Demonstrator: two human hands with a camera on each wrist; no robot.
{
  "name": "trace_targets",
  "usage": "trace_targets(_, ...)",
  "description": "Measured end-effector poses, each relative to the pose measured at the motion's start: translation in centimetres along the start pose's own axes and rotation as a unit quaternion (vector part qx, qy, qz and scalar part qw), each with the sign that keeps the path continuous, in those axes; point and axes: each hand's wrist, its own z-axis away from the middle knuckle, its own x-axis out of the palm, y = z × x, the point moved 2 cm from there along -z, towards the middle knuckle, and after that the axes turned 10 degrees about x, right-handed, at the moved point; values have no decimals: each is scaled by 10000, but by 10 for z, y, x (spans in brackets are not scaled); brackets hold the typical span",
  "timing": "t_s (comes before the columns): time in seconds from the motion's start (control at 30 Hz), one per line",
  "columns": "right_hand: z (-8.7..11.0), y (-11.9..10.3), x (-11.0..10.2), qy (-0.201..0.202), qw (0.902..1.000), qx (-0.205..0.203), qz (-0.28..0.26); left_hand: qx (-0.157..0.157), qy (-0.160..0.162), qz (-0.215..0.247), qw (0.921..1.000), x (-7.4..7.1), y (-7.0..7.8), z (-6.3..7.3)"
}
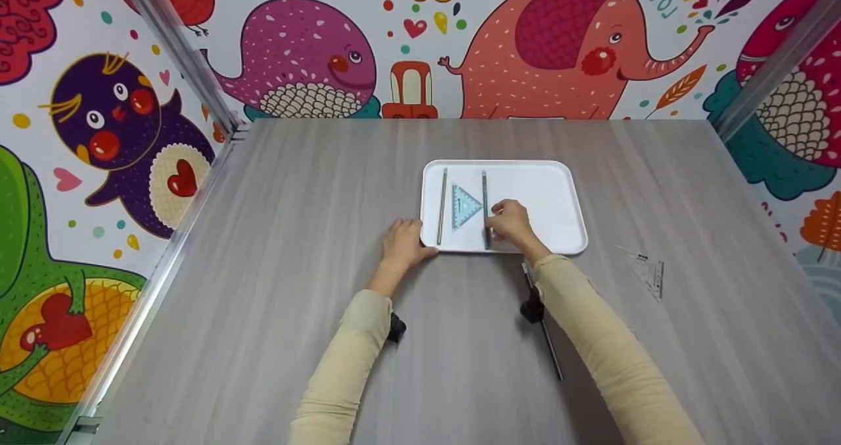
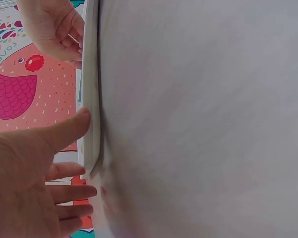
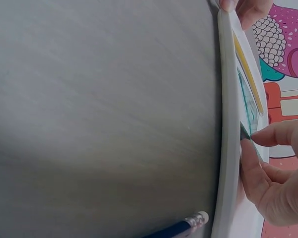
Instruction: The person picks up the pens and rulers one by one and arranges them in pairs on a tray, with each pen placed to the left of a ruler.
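A white tray [image 1: 548, 202] lies on the table. At its front left corner my left hand [image 1: 402, 242] touches the rim, the thumb [image 2: 72, 130] along the front edge and the straight fingers by the left side. Over the tray, my right hand [image 1: 514, 225] pinches a dark green pencil [image 1: 485, 192] near its front end, between thumb and index finger. This pencil lies front to back beside the tip of a light-blue set square [image 1: 465, 206]. Left of the set square lies another pencil [image 1: 442, 205], yellowish in the right wrist view.
Below my right forearm a dark blue pencil [image 1: 553, 353] with a white eraser [image 3: 203, 216] lies on the grey table [image 1: 315, 188]. A clear set square [image 1: 650, 275] lies right of the tray. Cartoon-printed walls [image 1: 420, 44] stand behind and at the sides.
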Motion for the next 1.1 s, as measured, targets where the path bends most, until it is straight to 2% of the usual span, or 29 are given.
trace_targets(0.37, 2, 2, -14, 223, 9991, -353, 123, 189, 206, -149, 9995, 1, 1, 1)
trace_targets(0.6, 5, 5, -20, 349, 9950, -756, 551, 98, 144, -47, 9998, 0, 0, 1)
trace_targets(0.83, 10, 7, -30, 632, 9777, -1411, 1418, 110, 177, -68, 9998, 0, 0, 1)
trace_targets(1.0, 16, 10, -34, 818, 9614, -2081, 1602, 32, 131, -2, 9999, 0, -1, 1)
trace_targets(1.1, 22, 12, -33, 879, 9473, -2525, 1764, 32, 112, 26, 9999, 0, 0, 1)
